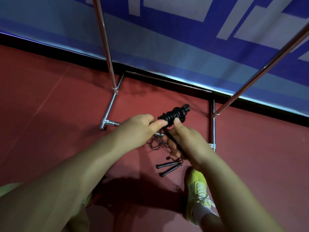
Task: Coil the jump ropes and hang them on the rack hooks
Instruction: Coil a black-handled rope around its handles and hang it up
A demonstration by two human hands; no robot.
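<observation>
**Q:** State the grip condition of each hand.

**A:** My left hand (139,127) pinches the black jump rope bundle (173,115) at its near end, thumb and fingers curled onto the wound cord. My right hand (189,144) is closed round the rope's black handle (175,143), thumb pressed against the lowest turns of the coil. Both hands meet at the bundle.

**Q:** Location of the bundle?

**A:** Centre of view, held above the red floor (50,97). The wound section runs from my thumbs toward 1 o'clock, tight turns stacked along it. Loose cord (154,144) hangs in thin loops beneath my hands, toward 6 o'clock.

**Q:** Other rope items?

**A:** Two black handles (168,167) lie together on the floor at 6 o'clock from my right hand, just beside my yellow shoe (197,186).

**Q:** Position of the rack?

**A:** The chrome rack frame (108,64) stands ahead. One upright rises at 11 o'clock, another at 2 o'clock; the base tubes sit on the floor around the bundle. Behind it, at 12 o'clock, hangs a blue and white banner (167,39). I cannot see any hooks.
</observation>
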